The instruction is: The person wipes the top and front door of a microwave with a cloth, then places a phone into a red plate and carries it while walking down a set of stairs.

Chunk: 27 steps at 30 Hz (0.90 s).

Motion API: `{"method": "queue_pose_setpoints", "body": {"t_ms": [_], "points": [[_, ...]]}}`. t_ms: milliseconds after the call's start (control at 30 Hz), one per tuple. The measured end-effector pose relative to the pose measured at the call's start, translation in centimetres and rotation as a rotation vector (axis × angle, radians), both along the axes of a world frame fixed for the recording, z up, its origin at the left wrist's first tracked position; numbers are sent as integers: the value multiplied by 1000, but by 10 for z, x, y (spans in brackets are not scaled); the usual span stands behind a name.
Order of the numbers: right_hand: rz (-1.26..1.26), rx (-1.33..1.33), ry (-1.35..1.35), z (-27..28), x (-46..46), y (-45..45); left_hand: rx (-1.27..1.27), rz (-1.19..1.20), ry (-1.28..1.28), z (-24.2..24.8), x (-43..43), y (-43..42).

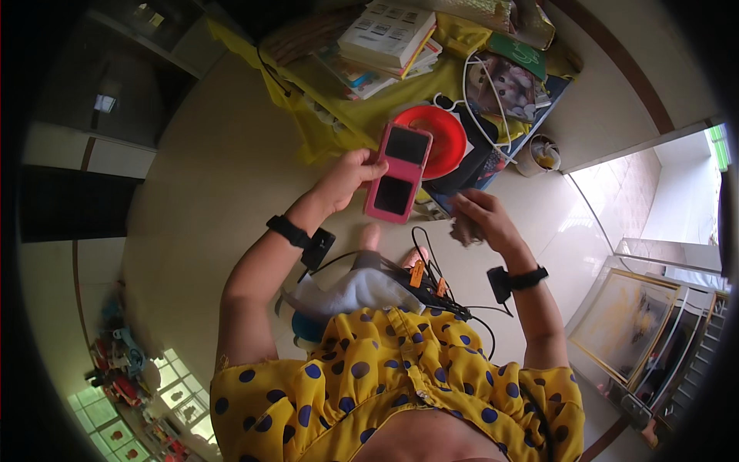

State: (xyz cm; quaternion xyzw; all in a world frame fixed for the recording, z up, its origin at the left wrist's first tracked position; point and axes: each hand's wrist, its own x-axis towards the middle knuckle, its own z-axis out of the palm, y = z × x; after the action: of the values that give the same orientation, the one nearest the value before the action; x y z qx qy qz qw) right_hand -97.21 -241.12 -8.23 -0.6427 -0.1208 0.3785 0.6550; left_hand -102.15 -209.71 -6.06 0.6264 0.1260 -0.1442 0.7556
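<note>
My left hand grips the left edge of a flat pink case with two dark rectangular panels, one above the other. Behind the case's upper part lies a round red plastic plate or basin on the cluttered table. To the right, my right hand pinches a crumpled brownish piece of material, probably cloth, that looks blurred. The two hands are apart, both near the table's front corner.
Stacked books stand on the table's yellow cloth. A white cable or hanger loop lies by a picture-covered book. A bucket stands right of the table. Black cables with orange tags hang near my feet. A framed picture leans at right.
</note>
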Motion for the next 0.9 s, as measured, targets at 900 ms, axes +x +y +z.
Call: {"method": "queue_pose_setpoints", "body": {"t_ms": [900], "points": [[-581, 19, -91, -108, 39, 112, -336, 280, -33, 6, -158, 167]]}}
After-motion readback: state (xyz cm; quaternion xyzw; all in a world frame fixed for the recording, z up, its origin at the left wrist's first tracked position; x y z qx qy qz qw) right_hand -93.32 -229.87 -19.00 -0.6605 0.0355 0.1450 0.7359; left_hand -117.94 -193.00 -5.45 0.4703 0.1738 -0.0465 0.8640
